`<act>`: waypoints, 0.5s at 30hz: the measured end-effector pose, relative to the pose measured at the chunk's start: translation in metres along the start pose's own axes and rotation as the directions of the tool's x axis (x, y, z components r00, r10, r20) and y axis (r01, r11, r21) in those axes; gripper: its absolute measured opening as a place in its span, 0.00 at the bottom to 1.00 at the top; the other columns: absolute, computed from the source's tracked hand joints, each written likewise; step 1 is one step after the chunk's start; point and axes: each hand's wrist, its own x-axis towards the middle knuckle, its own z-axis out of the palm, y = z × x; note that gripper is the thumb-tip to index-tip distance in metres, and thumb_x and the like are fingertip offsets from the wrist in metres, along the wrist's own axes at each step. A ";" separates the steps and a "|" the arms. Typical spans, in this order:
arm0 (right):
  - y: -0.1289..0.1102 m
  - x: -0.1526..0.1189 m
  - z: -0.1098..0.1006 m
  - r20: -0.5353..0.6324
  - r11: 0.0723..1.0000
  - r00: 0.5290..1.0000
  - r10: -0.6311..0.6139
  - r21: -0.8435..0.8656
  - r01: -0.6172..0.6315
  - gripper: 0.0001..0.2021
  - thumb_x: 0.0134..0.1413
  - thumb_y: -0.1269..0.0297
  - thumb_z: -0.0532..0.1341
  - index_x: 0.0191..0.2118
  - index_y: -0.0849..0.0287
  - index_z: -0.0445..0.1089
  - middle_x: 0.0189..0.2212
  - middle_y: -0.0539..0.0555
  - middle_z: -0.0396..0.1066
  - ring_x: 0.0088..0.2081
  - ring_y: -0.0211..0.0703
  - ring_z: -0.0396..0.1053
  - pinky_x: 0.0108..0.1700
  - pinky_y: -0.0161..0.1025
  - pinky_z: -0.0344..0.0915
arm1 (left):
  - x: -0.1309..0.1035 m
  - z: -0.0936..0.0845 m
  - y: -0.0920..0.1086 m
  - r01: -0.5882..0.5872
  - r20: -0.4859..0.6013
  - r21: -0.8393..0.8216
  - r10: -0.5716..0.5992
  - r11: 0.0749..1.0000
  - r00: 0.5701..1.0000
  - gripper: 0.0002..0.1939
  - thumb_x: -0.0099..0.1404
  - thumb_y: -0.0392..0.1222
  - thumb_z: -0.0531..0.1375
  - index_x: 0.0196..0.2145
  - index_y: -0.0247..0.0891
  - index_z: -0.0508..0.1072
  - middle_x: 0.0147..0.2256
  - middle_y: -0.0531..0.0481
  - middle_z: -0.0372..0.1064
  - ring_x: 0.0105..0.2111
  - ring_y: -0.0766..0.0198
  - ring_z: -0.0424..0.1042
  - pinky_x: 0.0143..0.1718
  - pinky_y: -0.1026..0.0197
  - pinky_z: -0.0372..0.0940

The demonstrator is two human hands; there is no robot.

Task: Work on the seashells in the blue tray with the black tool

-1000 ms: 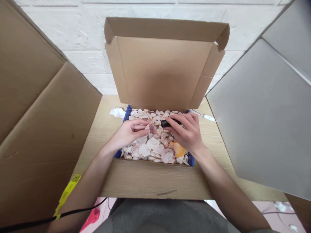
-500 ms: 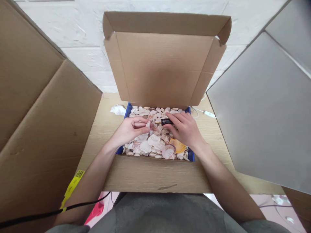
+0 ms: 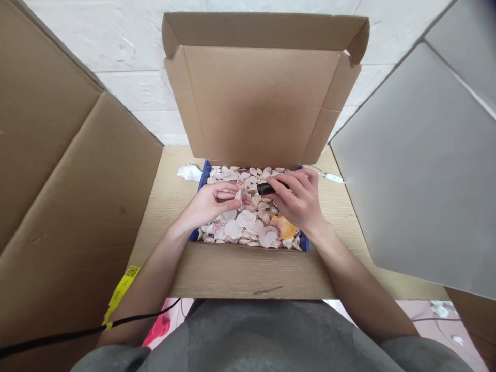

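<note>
My left hand [image 3: 210, 204] pinches a small pale seashell [image 3: 238, 197] between thumb and fingers, over the left half of a shallow box with blue sides [image 3: 203, 174]. Across from it, my right hand [image 3: 300, 197] grips a black mini drill [image 3: 265, 189], its thin brass-coloured chuck pointing left at the shell. A small gap seems to separate tip and shell. Beneath both hands lie many loose shells, white, pink and speckled, with an orange scallop shell [image 3: 284, 228] at the lower right. The drill's rear end is hidden by my fingers.
The cardboard lid [image 3: 267, 98] stands up behind the box. A crumpled white tissue [image 3: 189, 172] lies at its left, and a white cable with an inline switch [image 3: 334, 177] at its right. A cardboard panel [image 3: 96, 170] and a grey panel [image 3: 418, 170] flank the wooden table [image 3: 248, 271].
My right hand has shifted slightly up and right, tilting the drill a little. The shell in my left hand has turned more upright. The whole view has shifted slightly.
</note>
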 end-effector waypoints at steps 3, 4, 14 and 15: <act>0.001 -0.001 0.000 0.029 1.000 0.999 0.029 0.011 -0.029 0.16 0.59 0.59 0.61 0.53 0.44 0.67 0.44 0.50 0.75 0.46 0.46 0.67 0.53 0.51 0.55 | -0.001 0.000 0.000 0.008 0.013 -0.006 -0.008 1.000 1.000 0.19 0.58 0.43 0.68 0.45 0.36 0.70 0.39 0.45 0.80 0.44 0.55 0.78 0.47 0.55 0.71; 0.001 -0.001 0.001 0.051 0.999 0.998 0.042 0.013 -0.043 0.16 0.59 0.58 0.61 0.53 0.45 0.67 0.44 0.50 0.75 0.46 0.47 0.67 0.52 0.51 0.55 | -0.001 0.000 0.000 0.005 0.008 -0.007 -0.005 1.000 1.000 0.19 0.58 0.43 0.68 0.45 0.36 0.70 0.39 0.44 0.80 0.44 0.54 0.78 0.47 0.54 0.71; 0.001 -0.001 0.006 0.233 0.997 0.970 0.071 -0.030 -0.066 0.18 0.62 0.50 0.55 0.47 0.58 0.71 0.37 0.55 0.75 0.38 0.45 0.67 0.40 0.43 0.60 | 0.001 0.002 -0.001 -0.035 -0.078 0.037 0.038 0.999 0.996 0.20 0.56 0.45 0.69 0.44 0.36 0.71 0.38 0.45 0.80 0.43 0.53 0.78 0.47 0.53 0.71; 0.001 -0.001 0.005 0.216 0.998 0.975 0.057 -0.039 -0.050 0.18 0.62 0.50 0.56 0.47 0.58 0.71 0.38 0.55 0.75 0.38 0.45 0.67 0.40 0.43 0.59 | 0.001 0.002 0.000 -0.029 -0.072 0.039 0.032 0.999 0.997 0.20 0.56 0.45 0.69 0.45 0.36 0.71 0.38 0.45 0.80 0.43 0.53 0.78 0.47 0.53 0.71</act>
